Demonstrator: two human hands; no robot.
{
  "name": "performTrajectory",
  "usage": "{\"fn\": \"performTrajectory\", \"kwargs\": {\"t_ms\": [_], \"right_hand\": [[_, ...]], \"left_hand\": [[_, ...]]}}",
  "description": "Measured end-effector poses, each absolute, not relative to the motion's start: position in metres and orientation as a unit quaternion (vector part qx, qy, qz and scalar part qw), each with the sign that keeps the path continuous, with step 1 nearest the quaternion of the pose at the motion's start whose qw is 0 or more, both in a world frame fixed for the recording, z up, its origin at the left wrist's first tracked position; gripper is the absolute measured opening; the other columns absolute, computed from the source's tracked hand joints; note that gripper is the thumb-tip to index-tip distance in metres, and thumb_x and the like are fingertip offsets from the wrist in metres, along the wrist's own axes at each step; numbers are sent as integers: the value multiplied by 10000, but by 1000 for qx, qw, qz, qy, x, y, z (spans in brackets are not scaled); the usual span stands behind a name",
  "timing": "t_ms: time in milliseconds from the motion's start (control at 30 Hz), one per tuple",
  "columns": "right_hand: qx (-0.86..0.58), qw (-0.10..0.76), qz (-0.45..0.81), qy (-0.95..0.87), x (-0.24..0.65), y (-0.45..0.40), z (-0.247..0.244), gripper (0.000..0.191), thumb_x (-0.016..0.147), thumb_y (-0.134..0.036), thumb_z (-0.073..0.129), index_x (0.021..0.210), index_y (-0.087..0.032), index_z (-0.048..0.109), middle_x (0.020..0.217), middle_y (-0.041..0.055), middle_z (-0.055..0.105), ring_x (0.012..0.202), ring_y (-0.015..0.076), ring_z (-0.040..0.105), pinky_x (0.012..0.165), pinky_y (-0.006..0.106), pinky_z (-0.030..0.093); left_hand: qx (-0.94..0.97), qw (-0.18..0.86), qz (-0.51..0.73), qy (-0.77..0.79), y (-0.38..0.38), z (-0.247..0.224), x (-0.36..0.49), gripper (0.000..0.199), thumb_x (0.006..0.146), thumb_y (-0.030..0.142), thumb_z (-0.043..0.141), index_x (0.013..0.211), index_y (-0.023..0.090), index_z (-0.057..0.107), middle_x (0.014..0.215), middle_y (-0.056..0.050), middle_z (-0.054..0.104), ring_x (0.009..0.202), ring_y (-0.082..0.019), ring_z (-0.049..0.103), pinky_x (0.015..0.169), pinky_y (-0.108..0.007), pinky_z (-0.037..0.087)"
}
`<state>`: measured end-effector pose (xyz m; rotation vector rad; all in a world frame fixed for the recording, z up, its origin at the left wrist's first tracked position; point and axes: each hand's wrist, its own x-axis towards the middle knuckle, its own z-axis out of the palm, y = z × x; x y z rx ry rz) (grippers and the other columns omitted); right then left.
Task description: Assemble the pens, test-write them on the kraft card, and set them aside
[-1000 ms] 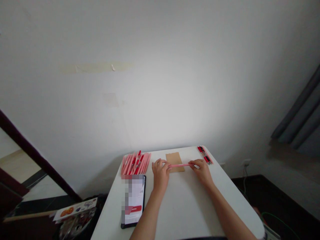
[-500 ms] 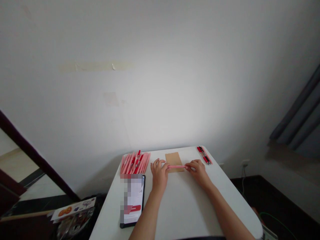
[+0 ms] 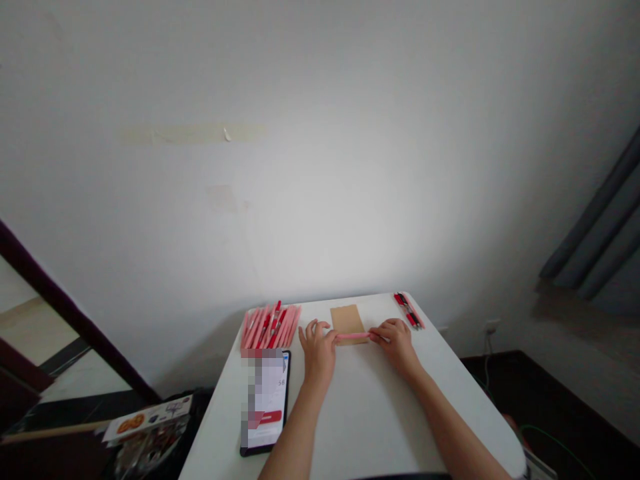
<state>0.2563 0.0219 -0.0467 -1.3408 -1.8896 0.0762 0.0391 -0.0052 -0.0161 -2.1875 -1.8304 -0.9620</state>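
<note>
A slim pink pen (image 3: 352, 335) is stretched level between my two hands, over the lower part of a brown paper piece (image 3: 347, 319). My left hand (image 3: 319, 343) pinches its left end between thumb and forefinger, the other fingers raised and curved. At the pen's right end, the fingertips of my right hand (image 3: 393, 337) are closed on it. To the left lies a bunch of pink and red pens (image 3: 270, 327), side by side. A few red, black and pink pens (image 3: 409, 311) rest near the table's far right corner.
A phone (image 3: 270, 400) with a lit, partly blurred screen lies left of my left forearm. The white table (image 3: 370, 413) stands against a wall. Below its left side is a bag or bin of clutter with a printed box (image 3: 150, 417). A grey curtain (image 3: 600, 227) hangs at right.
The pink pen has shifted slightly down over the brown paper and turned a little in my fingers. Both hands keep nearly the same place.
</note>
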Motion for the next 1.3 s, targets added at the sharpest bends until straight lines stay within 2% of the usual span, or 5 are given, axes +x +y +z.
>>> {"fn": "performTrajectory", "kwargs": {"t_ms": [233, 400, 567, 767, 1300], "right_hand": [[-545, 417, 7, -728, 256, 19, -41, 190, 873, -396, 568, 894, -357, 753, 841, 22, 709, 948, 235, 519, 908, 417, 304], [-552, 420, 8, -720, 256, 20, -43, 161, 861, -381, 596, 925, -367, 743, 848, 8, 706, 937, 231, 515, 890, 402, 312], [-550, 421, 16, -721, 259, 24, -49, 188, 865, -410, 578, 903, -340, 749, 832, 25, 703, 915, 233, 524, 857, 382, 336], [-551, 422, 33, -719, 259, 25, -50, 231, 872, -435, 551, 913, -321, 748, 827, 37, 700, 905, 237, 531, 850, 386, 350], [-545, 435, 34, -716, 259, 23, -46, 278, 880, -474, 524, 898, -321, 755, 827, 43, 707, 917, 250, 527, 864, 397, 340]], "left_hand": [[-711, 78, -327, -618, -7, -18, 44, 189, 828, 181, 541, 839, 259, 712, 1088, -57, 568, 1120, -235, 485, 1083, -632, 245], [-707, 77, -336, -618, -9, -16, 45, 192, 847, 208, 525, 873, 267, 706, 1142, -68, 556, 1155, -248, 481, 1080, -650, 227], [-702, 52, -359, -613, -9, -16, 44, 252, 820, 254, 595, 1057, 305, 663, 1204, -78, 549, 1192, -260, 473, 1079, -659, 222], [-705, 39, -354, -614, -7, -18, 44, 156, 786, 197, 625, 909, 274, 683, 1203, -64, 560, 1206, -255, 480, 1089, -666, 199], [-698, 54, -336, -630, -10, -18, 46, 180, 855, 238, 528, 867, 262, 706, 1224, -81, 563, 1219, -256, 471, 1083, -683, 189]]}}
